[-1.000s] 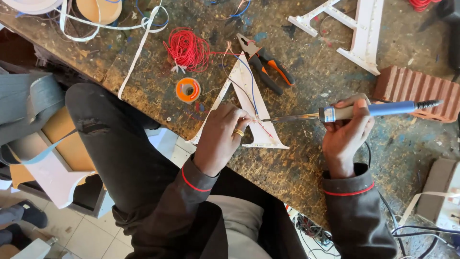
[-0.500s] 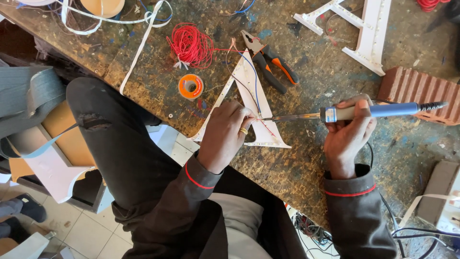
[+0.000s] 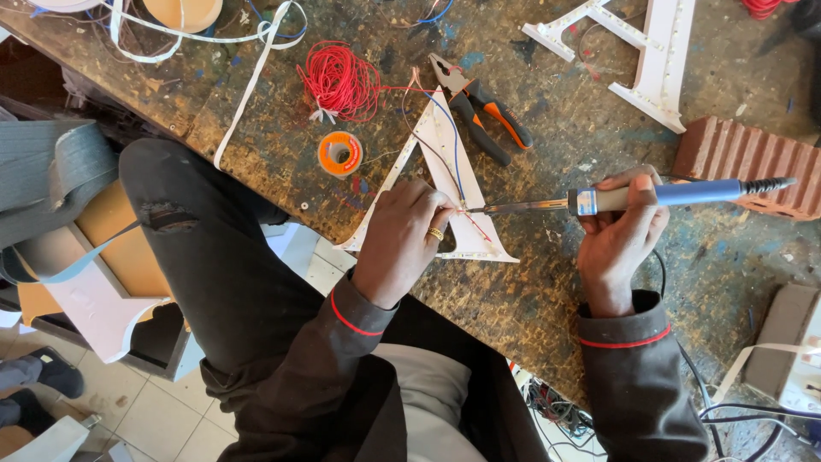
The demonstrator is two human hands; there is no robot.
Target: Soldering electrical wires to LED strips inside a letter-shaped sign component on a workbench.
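Gripping a soldering iron by its blue and tan handle, the right hand lies closed around it, the metal tip reaching left to the white letter, a flat A shape lying on the tabletop. The left hand rests on the letter's lower half, fingers curled and pinched at the spot where the iron's tip meets it; what they pinch is too small to tell. A gold ring shows on one finger. Thin blue and red wires run along the letter from its top down to that spot.

Just left of the letter lies an orange spool. Above the spool, up and left of the letter, sits a red wire bundle. Pliers with black and orange grips lie just right of the letter's top. Far right of the letter stands a red brick, with the iron's cord end over it. Up and right of the letter lies a second white letter frame. White strips trail across the tabletop well left of the letter.
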